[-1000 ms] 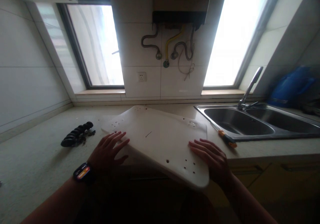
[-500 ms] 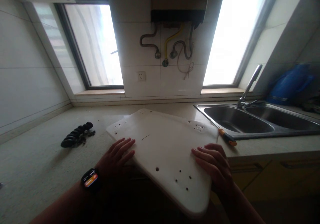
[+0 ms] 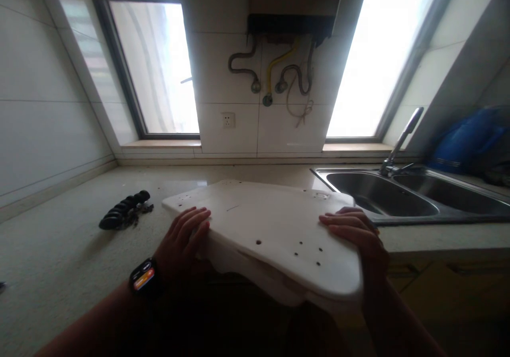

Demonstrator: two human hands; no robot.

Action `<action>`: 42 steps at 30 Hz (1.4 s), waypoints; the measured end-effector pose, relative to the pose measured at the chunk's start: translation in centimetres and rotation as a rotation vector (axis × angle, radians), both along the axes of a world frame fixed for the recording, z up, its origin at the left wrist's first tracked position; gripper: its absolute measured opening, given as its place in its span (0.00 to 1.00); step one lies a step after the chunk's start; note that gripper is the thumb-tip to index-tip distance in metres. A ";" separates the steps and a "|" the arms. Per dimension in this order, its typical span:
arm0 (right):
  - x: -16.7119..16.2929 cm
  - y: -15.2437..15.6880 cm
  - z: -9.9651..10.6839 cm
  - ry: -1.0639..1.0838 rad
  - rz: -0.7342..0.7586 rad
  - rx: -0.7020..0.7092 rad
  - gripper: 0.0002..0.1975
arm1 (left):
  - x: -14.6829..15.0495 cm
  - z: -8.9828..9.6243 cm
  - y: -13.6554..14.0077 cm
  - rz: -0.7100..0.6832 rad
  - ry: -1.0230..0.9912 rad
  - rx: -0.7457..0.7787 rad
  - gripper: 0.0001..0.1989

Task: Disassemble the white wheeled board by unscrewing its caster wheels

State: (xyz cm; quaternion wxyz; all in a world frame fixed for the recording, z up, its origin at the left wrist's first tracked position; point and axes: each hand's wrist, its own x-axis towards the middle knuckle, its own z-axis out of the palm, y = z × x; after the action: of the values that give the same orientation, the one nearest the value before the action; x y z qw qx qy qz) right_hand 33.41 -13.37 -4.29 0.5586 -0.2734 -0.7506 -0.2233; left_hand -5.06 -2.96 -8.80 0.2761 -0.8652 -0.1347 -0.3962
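A large white panel with rounded corners and small holes in groups lies between my hands, its near edge tilted up and out past the counter's front. Underneath that edge a wavy white rim shows. My left hand grips the panel's left near edge, fingers on top and the thumb out of sight. On the right side my right hand holds the panel's edge the same way, its thumb hidden. A dark short line marks the panel's top face.
Several black round pieces stand in a row on the counter at left, with small dark bits beside them. A double steel sink with a faucet is at right. Behind it stands a blue jug.
The panel's near edge has risen, so its underside rim now shows. Both hands moved up with it, the right one also rightward, now covering most of the orange-and-black handled tool.
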 end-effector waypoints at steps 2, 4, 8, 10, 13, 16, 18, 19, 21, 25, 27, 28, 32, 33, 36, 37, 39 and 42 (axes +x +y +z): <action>0.2 0.3 0.6 0.063 0.017 -0.010 0.10 | 0.2 1.5 -0.1 0.004 0.010 0.025 0.49; 0.3 0.7 1.2 0.117 0.032 -0.026 0.10 | 0.4 3.1 -0.2 0.018 0.043 0.027 0.48; 0.5 1.8 1.6 0.204 -0.045 -0.032 0.17 | 1.4 6.6 -0.2 0.097 0.093 -0.040 0.53; 0.6 2.4 1.5 0.240 -0.208 -0.033 0.17 | 2.2 8.2 0.2 0.129 0.087 -0.081 0.53; 1.2 3.4 1.3 0.300 -0.460 -0.087 0.13 | 3.6 10.2 1.4 0.124 0.092 -0.111 0.53; 2.0 4.2 1.0 0.401 -0.567 -0.194 0.18 | 4.9 11.7 2.6 0.113 0.119 -0.123 0.50; 2.5 4.5 0.7 0.474 -0.599 -0.266 0.19 | 5.5 12.5 3.3 0.115 0.154 -0.140 0.49; 2.6 4.6 0.6 0.502 -0.608 -0.293 0.20 | 5.8 12.9 3.6 0.118 0.176 -0.150 0.49; 2.7 4.6 0.4 0.545 -0.611 -0.328 0.21 | 6.2 13.6 4.2 0.119 0.218 -0.164 0.49; 2.0 4.2 0.3 0.631 -0.612 -0.360 0.22 | 7.1 14.9 5.3 0.097 0.278 -0.179 0.47; 1.7 4.0 0.4 0.660 -0.590 -0.364 0.24 | 7.4 15.3 5.6 0.086 0.295 -0.193 0.47; 1.7 3.9 0.4 0.665 -0.580 -0.369 0.24 | 7.6 15.5 5.8 0.084 0.301 -0.199 0.48; 2.0 3.8 0.2 0.655 -0.576 -0.436 0.25 | 7.7 15.6 6.1 0.075 0.297 -0.208 0.47; 2.1 3.7 0.2 0.652 -0.573 -0.444 0.25 | 7.7 15.5 6.1 0.063 0.288 -0.208 0.47; 2.0 3.6 0.0 0.653 -0.537 -0.450 0.24 | 7.4 15.3 6.3 0.036 0.258 -0.215 0.46; 1.8 3.6 0.0 0.661 -0.526 -0.450 0.24 | 7.4 15.2 6.3 0.040 0.256 -0.219 0.46; 1.6 3.6 0.1 0.677 -0.510 -0.450 0.24 | 7.3 15.0 6.3 0.066 0.257 -0.227 0.45; 1.6 3.7 0.2 0.680 -0.490 -0.451 0.25 | 7.5 14.2 6.0 0.113 0.185 -0.199 0.44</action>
State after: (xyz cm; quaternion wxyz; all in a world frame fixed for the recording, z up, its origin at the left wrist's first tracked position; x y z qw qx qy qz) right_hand 34.97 -9.69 -4.11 0.6304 -0.6142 -0.4684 -0.0778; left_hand 2.43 3.01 5.41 0.2221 -0.9121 -0.1958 -0.2834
